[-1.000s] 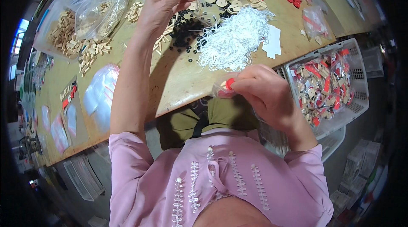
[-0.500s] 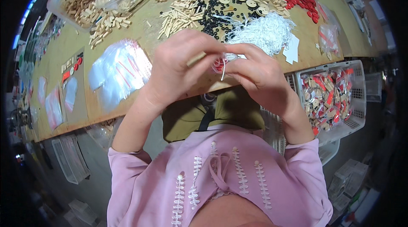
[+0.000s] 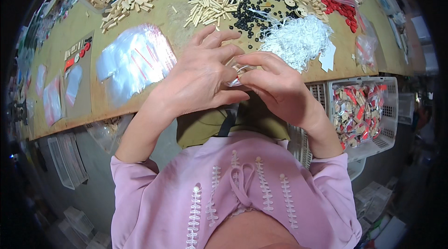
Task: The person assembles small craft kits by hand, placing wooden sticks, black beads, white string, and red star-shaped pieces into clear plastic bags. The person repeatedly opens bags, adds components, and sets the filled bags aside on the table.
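A small clear plastic bag is between my hands, in front of my waist and just past the table's near edge. White string and a bit of red show inside it; my fingers cover most of it. My right hand is closed, pinching the bag between thumb and fingers. My left hand is against the bag's left side, its fingers stretched out and apart, its thumb pointing right below the bag. Beyond my hands are a tangle of white strings, loose black rings and thin wooden sticks.
Flat clear bags lie in a stack to the left. Wooden blocks and red discs are heaped at the back. A white crate of filled bags stands at right, below the table edge. A sample board lies far left.
My left hand has let go of its pinch and spread its fingers, and the wooden piece by it is out of sight. The white string end no longer hangs below; my right hand still grips the bag.
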The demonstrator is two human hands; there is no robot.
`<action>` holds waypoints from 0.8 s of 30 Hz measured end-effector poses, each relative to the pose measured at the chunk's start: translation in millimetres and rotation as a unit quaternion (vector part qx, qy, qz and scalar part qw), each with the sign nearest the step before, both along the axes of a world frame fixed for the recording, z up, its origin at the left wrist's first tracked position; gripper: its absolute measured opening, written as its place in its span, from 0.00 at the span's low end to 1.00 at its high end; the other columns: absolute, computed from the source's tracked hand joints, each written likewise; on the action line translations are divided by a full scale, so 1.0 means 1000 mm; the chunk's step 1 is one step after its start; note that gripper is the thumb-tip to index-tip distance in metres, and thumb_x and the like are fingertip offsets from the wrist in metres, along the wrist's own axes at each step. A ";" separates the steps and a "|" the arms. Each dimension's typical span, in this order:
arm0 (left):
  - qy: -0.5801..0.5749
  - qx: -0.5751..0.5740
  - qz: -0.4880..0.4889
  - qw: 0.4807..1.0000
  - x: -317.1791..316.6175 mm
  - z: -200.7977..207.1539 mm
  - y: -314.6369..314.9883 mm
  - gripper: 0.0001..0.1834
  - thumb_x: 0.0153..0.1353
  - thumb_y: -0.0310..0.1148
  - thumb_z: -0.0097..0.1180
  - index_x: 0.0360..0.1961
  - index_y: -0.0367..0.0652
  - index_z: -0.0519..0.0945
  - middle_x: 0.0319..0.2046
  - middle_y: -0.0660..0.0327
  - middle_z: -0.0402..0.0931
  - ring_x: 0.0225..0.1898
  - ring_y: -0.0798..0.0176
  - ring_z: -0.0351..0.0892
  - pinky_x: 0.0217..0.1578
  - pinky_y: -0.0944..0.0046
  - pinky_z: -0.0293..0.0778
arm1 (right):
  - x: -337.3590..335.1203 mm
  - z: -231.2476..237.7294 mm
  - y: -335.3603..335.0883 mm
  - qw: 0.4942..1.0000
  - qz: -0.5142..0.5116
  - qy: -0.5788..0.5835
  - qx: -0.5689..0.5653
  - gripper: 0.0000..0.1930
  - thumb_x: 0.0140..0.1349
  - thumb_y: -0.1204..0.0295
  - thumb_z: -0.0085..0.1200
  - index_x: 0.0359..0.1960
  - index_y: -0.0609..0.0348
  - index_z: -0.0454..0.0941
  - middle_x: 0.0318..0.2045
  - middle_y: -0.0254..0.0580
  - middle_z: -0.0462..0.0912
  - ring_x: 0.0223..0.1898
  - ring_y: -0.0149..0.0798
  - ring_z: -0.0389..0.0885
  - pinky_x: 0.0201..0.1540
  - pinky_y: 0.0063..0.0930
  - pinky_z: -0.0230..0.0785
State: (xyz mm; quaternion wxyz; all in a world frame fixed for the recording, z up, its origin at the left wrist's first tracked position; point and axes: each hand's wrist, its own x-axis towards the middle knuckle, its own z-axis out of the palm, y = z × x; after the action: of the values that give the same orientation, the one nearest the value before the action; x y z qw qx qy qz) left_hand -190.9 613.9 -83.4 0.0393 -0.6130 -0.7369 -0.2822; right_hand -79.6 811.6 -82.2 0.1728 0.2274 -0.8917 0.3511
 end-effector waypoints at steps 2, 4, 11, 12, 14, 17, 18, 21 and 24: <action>0.001 0.002 -0.003 1.000 -0.004 -0.008 -0.002 0.16 0.47 0.44 0.76 0.29 0.44 0.87 0.51 0.58 0.81 0.63 0.49 0.73 0.66 0.44 0.65 | 0.000 0.000 -0.001 1.000 -0.011 -0.020 -0.017 0.06 0.57 0.82 0.61 0.37 0.63 0.81 0.46 0.50 0.83 0.46 0.53 0.83 0.47 0.37 0.78; -0.107 0.057 0.004 0.993 -0.005 -0.006 -0.004 0.15 0.48 0.40 0.76 0.31 0.44 0.86 0.52 0.57 0.80 0.60 0.48 0.75 0.62 0.47 0.68 | 0.000 -0.001 0.001 0.999 -0.017 -0.027 -0.024 0.05 0.58 0.82 0.60 0.37 0.64 0.81 0.45 0.50 0.83 0.45 0.51 0.83 0.47 0.37 0.78; -0.091 0.025 -0.004 0.996 0.001 -0.027 -0.006 0.19 0.51 0.35 0.76 0.44 0.48 0.85 0.53 0.55 0.81 0.60 0.48 0.75 0.58 0.50 0.72 | -0.004 -0.005 0.002 0.999 -0.016 -0.017 -0.025 0.06 0.59 0.83 0.60 0.37 0.63 0.82 0.43 0.47 0.84 0.43 0.48 0.85 0.46 0.34 0.78; -0.136 0.052 0.005 0.989 0.001 -0.026 -0.007 0.19 0.52 0.35 0.75 0.44 0.47 0.85 0.52 0.56 0.81 0.58 0.49 0.77 0.57 0.51 0.73 | -0.005 -0.006 0.002 0.999 -0.016 -0.021 -0.026 0.07 0.58 0.84 0.61 0.37 0.63 0.83 0.43 0.47 0.85 0.43 0.47 0.85 0.46 0.34 0.79; -0.227 0.107 0.022 0.968 0.002 -0.023 -0.010 0.19 0.53 0.35 0.75 0.45 0.45 0.85 0.51 0.57 0.82 0.55 0.51 0.80 0.56 0.53 0.75 | -0.006 -0.004 0.005 0.999 -0.029 -0.013 -0.019 0.07 0.58 0.84 0.61 0.37 0.63 0.83 0.41 0.46 0.85 0.43 0.47 0.85 0.46 0.34 0.78; -0.411 0.161 0.105 0.891 0.010 -0.021 -0.012 0.14 0.56 0.28 0.73 0.44 0.40 0.85 0.52 0.58 0.82 0.53 0.62 0.81 0.55 0.62 0.76 | -0.008 -0.008 0.008 0.999 -0.044 -0.003 -0.028 0.05 0.58 0.82 0.61 0.36 0.61 0.82 0.36 0.46 0.83 0.39 0.49 0.83 0.43 0.37 0.76; -0.448 0.143 0.105 0.876 0.011 -0.023 -0.011 0.14 0.58 0.28 0.72 0.44 0.39 0.85 0.50 0.59 0.82 0.52 0.64 0.81 0.54 0.63 0.76 | -0.009 -0.009 0.008 0.998 -0.048 0.000 -0.034 0.05 0.59 0.80 0.60 0.36 0.60 0.81 0.34 0.46 0.82 0.38 0.50 0.81 0.41 0.38 0.75; -0.513 0.135 0.101 0.842 0.018 -0.042 -0.008 0.09 0.64 0.25 0.68 0.44 0.37 0.85 0.42 0.61 0.84 0.44 0.70 0.82 0.48 0.67 0.78 | -0.009 -0.008 0.012 0.997 -0.057 -0.038 -0.023 0.07 0.56 0.83 0.63 0.36 0.62 0.83 0.39 0.46 0.84 0.42 0.46 0.84 0.46 0.34 0.76; -0.530 0.203 0.111 0.816 0.025 -0.051 0.000 0.07 0.64 0.25 0.67 0.42 0.34 0.85 0.37 0.62 0.84 0.39 0.72 0.83 0.42 0.71 0.79 | -0.011 -0.006 0.011 0.997 -0.077 -0.018 0.002 0.07 0.55 0.83 0.63 0.35 0.61 0.83 0.45 0.46 0.83 0.46 0.45 0.82 0.49 0.34 0.75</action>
State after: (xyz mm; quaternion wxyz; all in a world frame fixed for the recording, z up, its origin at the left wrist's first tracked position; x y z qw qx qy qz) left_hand -165.8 613.6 -134.2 -0.2032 -0.2610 -0.6327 -0.7002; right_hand -90.2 822.7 -88.6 0.1830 0.1516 -0.9102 0.3391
